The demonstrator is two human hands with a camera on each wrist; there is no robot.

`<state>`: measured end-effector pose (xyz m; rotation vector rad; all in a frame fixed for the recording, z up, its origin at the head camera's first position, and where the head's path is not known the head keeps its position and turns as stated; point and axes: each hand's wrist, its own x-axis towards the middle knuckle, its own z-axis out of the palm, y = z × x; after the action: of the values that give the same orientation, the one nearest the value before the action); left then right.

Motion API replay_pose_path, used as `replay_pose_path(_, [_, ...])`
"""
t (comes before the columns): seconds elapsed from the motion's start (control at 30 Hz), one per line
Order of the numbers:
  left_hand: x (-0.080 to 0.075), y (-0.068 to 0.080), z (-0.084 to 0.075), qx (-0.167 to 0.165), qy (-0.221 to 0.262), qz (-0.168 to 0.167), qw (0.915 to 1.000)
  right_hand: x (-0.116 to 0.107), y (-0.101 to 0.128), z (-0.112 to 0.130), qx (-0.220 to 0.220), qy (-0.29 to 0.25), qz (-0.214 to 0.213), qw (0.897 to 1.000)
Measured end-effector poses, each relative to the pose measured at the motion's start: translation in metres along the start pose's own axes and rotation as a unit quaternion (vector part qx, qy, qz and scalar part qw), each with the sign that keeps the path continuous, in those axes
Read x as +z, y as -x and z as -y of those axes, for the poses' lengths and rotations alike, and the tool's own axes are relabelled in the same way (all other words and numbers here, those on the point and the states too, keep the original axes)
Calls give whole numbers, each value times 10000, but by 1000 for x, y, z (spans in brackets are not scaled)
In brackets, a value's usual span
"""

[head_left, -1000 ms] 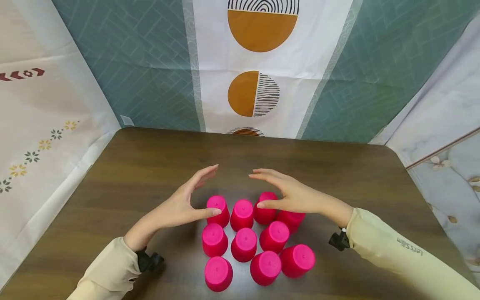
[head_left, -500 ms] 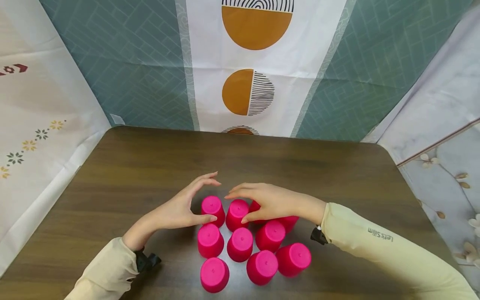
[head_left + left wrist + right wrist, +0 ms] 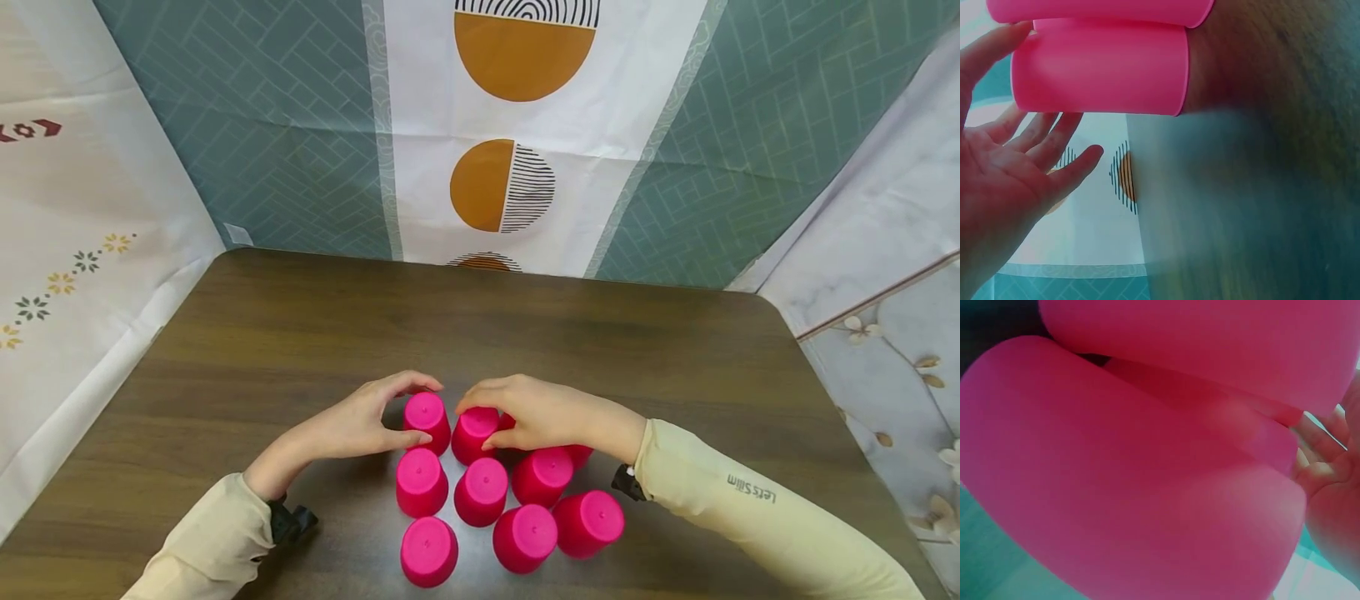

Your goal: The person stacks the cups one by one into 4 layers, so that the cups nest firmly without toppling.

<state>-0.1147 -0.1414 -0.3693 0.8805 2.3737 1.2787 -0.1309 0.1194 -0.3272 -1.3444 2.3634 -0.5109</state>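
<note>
Your left fingers (image 3: 408, 385) curl around the far-left pink cup (image 3: 426, 419) and your right fingers (image 3: 480, 395) curl over the cup beside it (image 3: 475, 431), both upside down in the far row of pink cups (image 3: 480, 487) clustered on the near desk (image 3: 225, 350).

The right hand (image 3: 536, 412) hides most of two back-row pink cups (image 3: 577, 454). In the right wrist view, blurred cups (image 3: 1147, 487) fill the frame, edges cut off.
</note>
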Motion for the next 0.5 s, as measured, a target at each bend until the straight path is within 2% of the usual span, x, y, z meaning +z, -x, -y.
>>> replay_pose_path(0.27, [1,-2,5,193,118,-183,9996,-6,-4,7,-25,336,153,9993])
replay_pose_path(0.5, [-5,-7,4,285,-81,-696,9971,-4,-5,6,106,242,143,9995])
